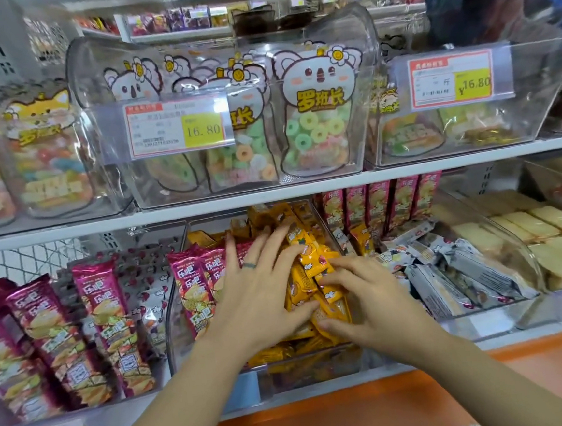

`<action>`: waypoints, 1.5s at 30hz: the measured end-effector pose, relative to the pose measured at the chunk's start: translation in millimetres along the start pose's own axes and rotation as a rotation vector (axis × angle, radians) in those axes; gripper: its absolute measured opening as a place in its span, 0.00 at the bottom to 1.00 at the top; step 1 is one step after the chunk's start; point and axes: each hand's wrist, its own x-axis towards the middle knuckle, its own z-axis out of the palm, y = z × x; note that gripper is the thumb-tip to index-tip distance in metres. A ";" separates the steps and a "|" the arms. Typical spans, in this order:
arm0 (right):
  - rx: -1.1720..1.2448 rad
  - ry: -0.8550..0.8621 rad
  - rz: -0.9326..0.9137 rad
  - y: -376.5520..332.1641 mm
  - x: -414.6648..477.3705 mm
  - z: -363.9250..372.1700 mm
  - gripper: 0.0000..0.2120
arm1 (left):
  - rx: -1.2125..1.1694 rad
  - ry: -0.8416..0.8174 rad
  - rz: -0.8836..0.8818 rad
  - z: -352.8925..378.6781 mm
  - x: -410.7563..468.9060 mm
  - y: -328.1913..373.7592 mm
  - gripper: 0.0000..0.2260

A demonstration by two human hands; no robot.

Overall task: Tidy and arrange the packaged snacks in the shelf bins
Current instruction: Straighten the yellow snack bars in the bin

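Tech 1: Left hand (255, 283): state and position?

Tech 2: Wide. The fingers are straight and spread, pointing to 12 o'clock, with the palm down. It presses on the yellow packets (311, 261) and overlaps the pink packets (190, 282) on its 9 o'clock side. Nothing is gripped.

Tech 1: Right hand (368, 293)?

Tech 2: Also flat. The fingers are nearly straight, pointing to 10 o'clock, with the fingertips resting on the same yellow pile. No packet is pinched, as far as can be seen.

Tech 1: Location of the work item?

Tech 2: The yellow packets lie loose in the middle bin (173, 341) of the lower shelf, between the two hands. They are at 3 o'clock from the left palm and 9 o'clock from the right. Both hands touch the pile, so neither is nearer.

Tech 1: Long axis?

Tech 2: Mixed. The top packet runs from 11 to 5 o'clock. Others lie across it.

Tech 1: Next move?

Tech 2: Judgement only: bring the hands together to gather the pile, then turn the packets to one heading. Risk: the left hand drags pink packets along.
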 end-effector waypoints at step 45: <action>0.072 -0.137 0.107 -41.7 13.8 -0.4 0.29 | 0.067 -0.015 -0.255 -10.3 17.5 -36.2 0.25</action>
